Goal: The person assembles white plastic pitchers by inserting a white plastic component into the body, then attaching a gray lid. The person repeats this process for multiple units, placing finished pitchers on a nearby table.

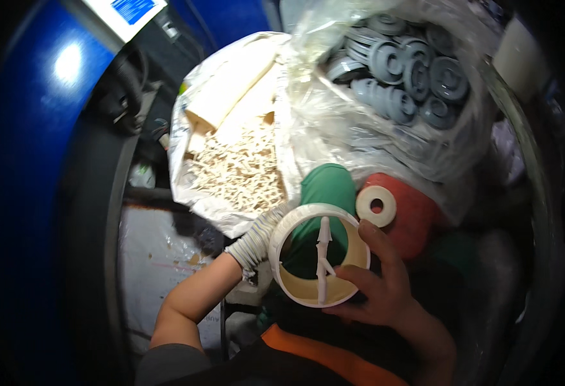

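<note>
Near my lap is a cream plastic ring (289, 283), like a short pipe collar, its open mouth facing up. A thin white branched plastic sprue (324, 251) spans the opening. My left hand (260, 239), in a striped knit glove, is closed on the ring's left side; its fingers are partly hidden behind the wall. My bare right hand (388, 289) grips the right rim, one finger on the upper right edge and another fingertip reaching inside, close to the sprue's side branch. Beyond the ring, a green fabric-covered surface (327, 183) shows, partly through the opening.
A white sack (189, 183) at far left holds many small cream plastic scraps (240, 167) and a large cream tube (231, 90). A clear plastic bag (321, 122) contains grey round fittings (417, 71). A tape roll (376, 206) rests against a red object (414, 215). Blue machinery (37, 128) stands left.
</note>
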`<state>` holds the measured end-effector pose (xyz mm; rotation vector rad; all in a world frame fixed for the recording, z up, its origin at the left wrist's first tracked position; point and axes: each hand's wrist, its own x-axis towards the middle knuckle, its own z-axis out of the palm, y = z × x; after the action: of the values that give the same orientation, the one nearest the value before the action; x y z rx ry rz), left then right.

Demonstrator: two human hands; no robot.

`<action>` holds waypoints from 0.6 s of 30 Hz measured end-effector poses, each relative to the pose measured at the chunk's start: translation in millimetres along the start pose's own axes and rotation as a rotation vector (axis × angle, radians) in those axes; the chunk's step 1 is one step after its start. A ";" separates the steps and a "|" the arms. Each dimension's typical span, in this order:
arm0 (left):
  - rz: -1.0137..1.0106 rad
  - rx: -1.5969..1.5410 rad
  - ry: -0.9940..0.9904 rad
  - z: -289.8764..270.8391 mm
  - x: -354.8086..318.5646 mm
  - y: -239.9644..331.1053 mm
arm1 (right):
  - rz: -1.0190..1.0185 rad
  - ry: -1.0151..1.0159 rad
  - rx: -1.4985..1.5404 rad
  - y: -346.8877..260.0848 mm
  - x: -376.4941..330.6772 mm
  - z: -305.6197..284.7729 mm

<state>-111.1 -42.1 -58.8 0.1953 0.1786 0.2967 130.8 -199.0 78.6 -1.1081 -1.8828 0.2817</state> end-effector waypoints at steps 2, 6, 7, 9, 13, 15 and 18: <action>0.085 1.486 0.166 10.1 23.3 -13.6 | 0.101 0.017 0.061 9.5 -10.5 -19.1; 0.390 1.342 0.631 92.1 58.3 -32.7 | 0.236 -0.032 0.168 33.8 -37.0 -56.1; 0.472 1.316 0.467 107.1 55.5 -26.5 | 0.263 -0.054 0.234 36.0 -41.5 -61.5; 0.643 1.787 -0.011 145.4 57.3 -15.3 | 0.289 -0.073 0.439 53.5 -52.5 -62.9; 0.596 2.052 -0.496 174.3 90.1 -19.3 | 0.317 -0.075 0.570 68.9 -54.2 -52.7; 0.452 2.035 -0.431 180.4 89.7 -33.8 | 0.383 -0.126 0.438 57.1 -50.4 -53.9; 0.207 2.132 -0.418 180.8 87.8 -51.9 | 0.390 -0.181 0.270 48.5 -52.8 -45.9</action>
<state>22.2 -93.6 91.7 2.3768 -0.0151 0.1465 205.2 -223.5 45.4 -1.2874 -1.7050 0.8565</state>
